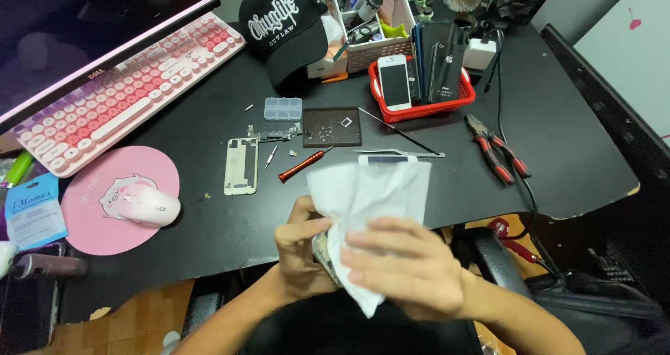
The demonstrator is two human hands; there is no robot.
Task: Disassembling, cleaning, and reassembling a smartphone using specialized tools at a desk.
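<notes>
My left hand [301, 247] grips the edge of a phone [323, 252] held over the near edge of the black desk [558, 138]. My right hand [405, 264] presses a white wipe cloth [370, 194] flat against the phone, covering most of it. The cloth's free end stands up above both hands. A gold phone back plate [241, 166] lies on the desk to the left, with a red-handled screwdriver [301, 166] and a thin metal tweezers [401, 152] just beyond the cloth.
A dark magnetic mat [331, 127] with small screws, a clear parts box [283, 108], red pliers [497, 152], a red basket [419, 111] of phones, a black cap [283, 20], pink keyboard [118, 90] and pink mouse [146, 207] on a pink pad surround the hands.
</notes>
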